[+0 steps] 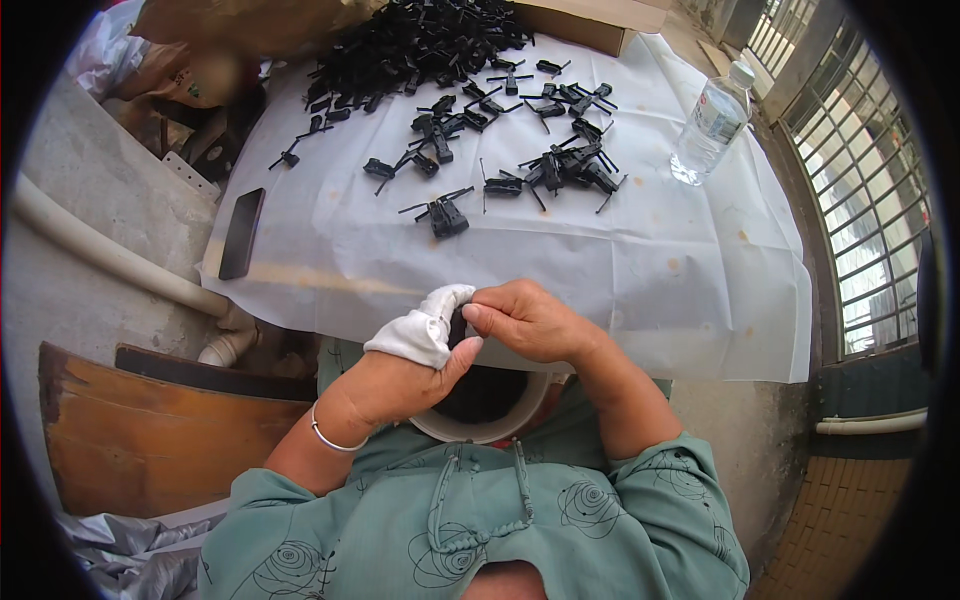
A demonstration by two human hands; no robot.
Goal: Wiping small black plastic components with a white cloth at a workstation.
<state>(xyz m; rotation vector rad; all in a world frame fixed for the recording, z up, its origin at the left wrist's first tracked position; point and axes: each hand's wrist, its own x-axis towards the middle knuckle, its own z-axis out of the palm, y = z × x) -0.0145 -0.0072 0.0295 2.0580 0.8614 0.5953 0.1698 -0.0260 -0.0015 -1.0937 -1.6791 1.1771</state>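
Note:
In front of my body, just off the table's near edge, my two hands meet. My left hand (pixel 405 370) wears a white cloth cover (pixel 415 337) over its fingers and is closed around a small black part (pixel 458 326), mostly hidden by the fingers. The thumb and fingertips of my right hand (pixel 525 318) pinch at the same part from the right. Directly below them stands a white bucket (pixel 470 434) with a dark inside. On the table beyond my hands lies a single black plastic part (pixel 443 214) with thin arms sticking out.
A white sheet (pixel 330 225) covers the table. Loose black parts (pixel 565 170) are scattered there, with a big pile (pixel 420 50) at the back. A phone (pixel 242 233) lies left, a clear bottle (pixel 712 125) stands right, and a cardboard box (pixel 575 25) sits behind.

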